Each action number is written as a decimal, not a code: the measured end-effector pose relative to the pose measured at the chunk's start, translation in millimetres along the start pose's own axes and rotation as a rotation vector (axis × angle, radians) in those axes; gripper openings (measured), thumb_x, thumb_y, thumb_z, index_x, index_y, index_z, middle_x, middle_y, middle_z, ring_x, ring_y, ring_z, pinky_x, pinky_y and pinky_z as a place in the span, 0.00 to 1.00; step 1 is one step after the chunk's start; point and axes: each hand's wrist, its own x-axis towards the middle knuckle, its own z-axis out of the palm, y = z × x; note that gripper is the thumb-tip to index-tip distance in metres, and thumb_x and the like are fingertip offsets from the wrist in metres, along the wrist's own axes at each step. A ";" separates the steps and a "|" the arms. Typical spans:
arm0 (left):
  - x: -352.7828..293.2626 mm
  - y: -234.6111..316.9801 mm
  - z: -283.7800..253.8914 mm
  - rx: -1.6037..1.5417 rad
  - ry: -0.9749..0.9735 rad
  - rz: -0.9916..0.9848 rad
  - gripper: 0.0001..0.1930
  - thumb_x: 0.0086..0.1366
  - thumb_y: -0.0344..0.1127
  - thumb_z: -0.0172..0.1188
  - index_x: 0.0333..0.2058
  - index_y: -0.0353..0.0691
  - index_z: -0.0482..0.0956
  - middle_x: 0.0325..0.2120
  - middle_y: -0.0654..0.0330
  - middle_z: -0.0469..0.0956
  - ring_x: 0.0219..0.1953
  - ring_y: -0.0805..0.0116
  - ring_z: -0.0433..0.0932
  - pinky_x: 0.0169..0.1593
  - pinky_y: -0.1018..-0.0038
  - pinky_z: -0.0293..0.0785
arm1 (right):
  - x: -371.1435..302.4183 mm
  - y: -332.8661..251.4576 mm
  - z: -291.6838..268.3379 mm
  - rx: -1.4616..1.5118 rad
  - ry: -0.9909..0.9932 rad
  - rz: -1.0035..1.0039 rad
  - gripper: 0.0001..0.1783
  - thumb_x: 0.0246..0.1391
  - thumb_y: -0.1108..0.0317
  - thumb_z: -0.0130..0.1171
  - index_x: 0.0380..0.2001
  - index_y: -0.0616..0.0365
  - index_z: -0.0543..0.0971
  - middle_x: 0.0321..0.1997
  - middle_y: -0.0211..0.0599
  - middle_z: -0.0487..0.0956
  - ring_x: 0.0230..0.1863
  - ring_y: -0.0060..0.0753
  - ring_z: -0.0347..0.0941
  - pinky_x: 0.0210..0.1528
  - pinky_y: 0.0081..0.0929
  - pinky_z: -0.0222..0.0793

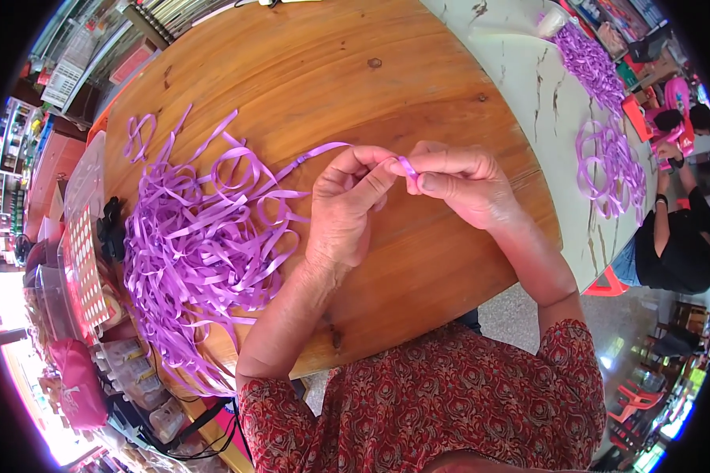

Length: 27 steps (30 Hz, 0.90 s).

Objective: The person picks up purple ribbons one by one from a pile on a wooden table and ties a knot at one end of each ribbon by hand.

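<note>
Between my two hands, above the wooden table [418, 75], is a narrow purple ribbon [407, 166]. My left hand [347, 197] pinches it between thumb and forefinger. Right beside it, my right hand [469, 181] also grips the ribbon with thumb and fingertips, where it makes a small fold or loop. A length of the ribbon [323, 148] trails left from behind my left hand, with a darker bunched spot on it, toward a large tangled heap of purple ribbons [205, 229] on the table's left side. My fingers partly hide the ribbon's end.
A marble-patterned table [521, 71] adjoins at right, bearing more purple ribbon piles [588, 67]. Another person [678, 236] in black sits beyond it. Along the left edge stand a clear plastic box [85, 185], a dotted sheet [87, 268] and a pink pouch [80, 382].
</note>
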 end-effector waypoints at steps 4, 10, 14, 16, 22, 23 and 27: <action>-3.1 -8.4 12.2 0.052 0.066 0.129 0.05 0.61 0.26 0.58 0.36 0.39 0.78 0.28 0.68 0.75 0.24 0.83 0.65 0.28 0.85 0.61 | 1.1 1.3 0.8 -0.385 0.091 -0.146 0.15 0.52 0.79 0.57 0.45 0.59 0.79 0.35 0.35 0.77 0.34 0.24 0.72 0.37 0.20 0.68; -5.1 -20.2 7.8 0.288 0.095 0.293 0.08 0.60 0.23 0.59 0.39 0.37 0.79 0.28 0.68 0.74 0.27 0.84 0.67 0.31 0.85 0.65 | 1.2 3.9 4.8 -0.878 0.173 -0.375 0.18 0.47 0.80 0.61 0.44 0.55 0.80 0.32 0.31 0.78 0.31 0.26 0.71 0.33 0.21 0.67; -5.6 -20.0 11.9 0.258 0.107 0.261 0.09 0.59 0.22 0.60 0.39 0.38 0.80 0.27 0.69 0.72 0.30 0.83 0.67 0.34 0.84 0.65 | 2.1 6.0 -2.8 -1.261 0.149 -0.577 0.21 0.41 0.80 0.63 0.43 0.55 0.81 0.28 0.29 0.76 0.26 0.30 0.68 0.32 0.26 0.63; -3.5 -22.9 11.7 0.293 0.111 0.296 0.08 0.59 0.22 0.61 0.37 0.38 0.80 0.26 0.70 0.71 0.29 0.83 0.66 0.34 0.85 0.64 | 1.6 10.1 -1.9 -1.301 0.168 -0.609 0.21 0.39 0.79 0.64 0.41 0.56 0.80 0.27 0.29 0.75 0.25 0.31 0.67 0.33 0.27 0.62; 2.8 -24.4 1.7 0.575 0.095 0.520 0.04 0.57 0.21 0.62 0.31 0.36 0.80 0.24 0.69 0.69 0.27 0.81 0.63 0.32 0.85 0.60 | 2.8 13.6 7.2 -1.290 0.213 -0.586 0.18 0.37 0.80 0.65 0.36 0.57 0.77 0.25 0.29 0.74 0.25 0.32 0.68 0.32 0.29 0.62; 2.5 -23.1 2.7 0.656 0.097 0.550 0.04 0.56 0.21 0.62 0.30 0.36 0.80 0.24 0.69 0.69 0.27 0.81 0.62 0.32 0.85 0.60 | 3.1 12.2 7.5 -1.272 0.217 -0.579 0.17 0.37 0.80 0.65 0.35 0.57 0.76 0.25 0.30 0.74 0.24 0.33 0.68 0.31 0.29 0.62; 0.7 -22.9 3.6 0.660 0.095 0.544 0.03 0.57 0.21 0.61 0.30 0.35 0.80 0.23 0.69 0.69 0.27 0.81 0.62 0.32 0.84 0.60 | 0.7 5.8 11.7 -1.168 0.207 -0.447 0.16 0.39 0.80 0.65 0.34 0.58 0.75 0.24 0.31 0.74 0.27 0.30 0.70 0.33 0.26 0.66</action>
